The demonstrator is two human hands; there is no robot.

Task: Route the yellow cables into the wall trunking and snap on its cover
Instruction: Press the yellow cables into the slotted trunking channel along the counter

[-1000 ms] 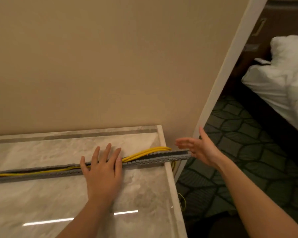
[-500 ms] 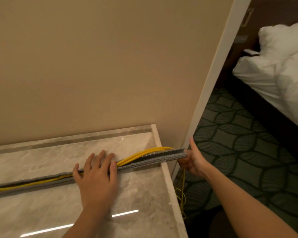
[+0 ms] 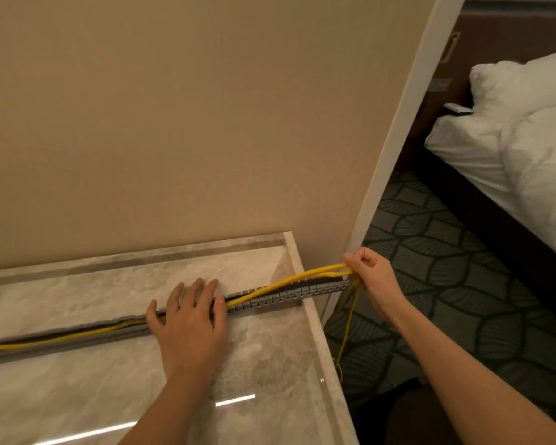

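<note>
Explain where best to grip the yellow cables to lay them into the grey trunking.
Grip the yellow cables on the raised stretch between the left hand and right hand, pinching from above. There they arch clear of the trunking; further left they already lie inside it.

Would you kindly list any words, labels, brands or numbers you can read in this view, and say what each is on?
No text can be read anywhere in this view.
The small plate on the wall beside the bed: too blurred to tell whether it carries any writing.
The grey trunking, yellow cables and marble top: no markings visible.
</note>
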